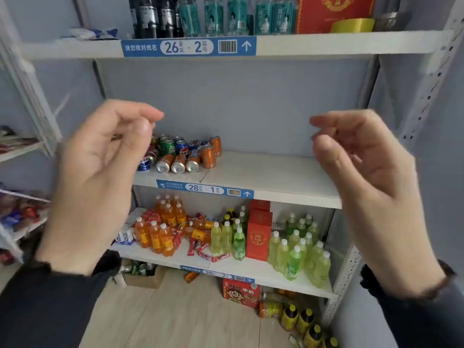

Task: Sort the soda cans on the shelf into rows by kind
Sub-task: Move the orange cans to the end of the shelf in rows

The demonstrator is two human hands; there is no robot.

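A jumbled pile of small soda cans sits on the left part of the white middle shelf [271,172]. Orange cans [208,156] stand and lie at the front and right of the pile. Blue cans [182,148] and a green can [167,146] are behind them. My left hand [100,177] is raised in front of the pile's left side, hiding part of it, fingers loosely curled and holding nothing. My right hand [364,179] is raised in front of the shelf's right end, fingers relaxed and holding nothing.
The shelf below carries orange bottles [160,234], green bottles [296,252], a red box [258,234] and loose wrappers. The top shelf [326,42] holds dark and teal bottles and a red carton. Boxes and bottles stand on the floor. Another rack stands at left.
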